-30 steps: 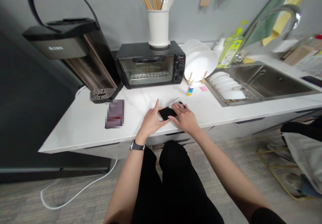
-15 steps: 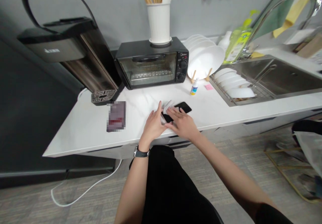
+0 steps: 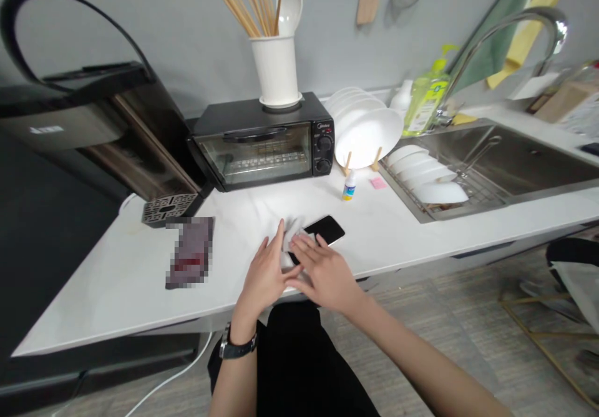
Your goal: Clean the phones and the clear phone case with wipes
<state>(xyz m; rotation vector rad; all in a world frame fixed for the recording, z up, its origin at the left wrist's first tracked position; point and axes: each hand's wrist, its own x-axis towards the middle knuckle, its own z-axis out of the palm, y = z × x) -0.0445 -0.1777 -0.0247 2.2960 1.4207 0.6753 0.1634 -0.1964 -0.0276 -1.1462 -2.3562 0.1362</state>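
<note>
A black smartphone (image 3: 330,230) lies flat and slanted on the white counter in front of me. My left hand (image 3: 262,274) is at its near left end, index finger pointing away from me and thumb toward the right, framing that end in a hold. Fingers of my right hand (image 3: 324,273) press a crumpled white tissue (image 3: 292,232) against the screen. Both thumbs come close together at the near edge. Part of the phone and tissue is hidden under my fingers. Beyond the phone stands a small white bottle (image 3: 349,186) with a blue and yellow label.
A pink sticky pad (image 3: 378,183) lies near the sink (image 3: 528,155). Behind are a toaster oven (image 3: 262,148) and a rack of white plates (image 3: 369,136). On the left stand a black drink machine (image 3: 135,148) and a dark blurred packet (image 3: 191,251).
My view has shifted, so the counter items appear lower and further left. The right fingers with the tissue remain on the phone's near left part; the left hand stays at its end.
</note>
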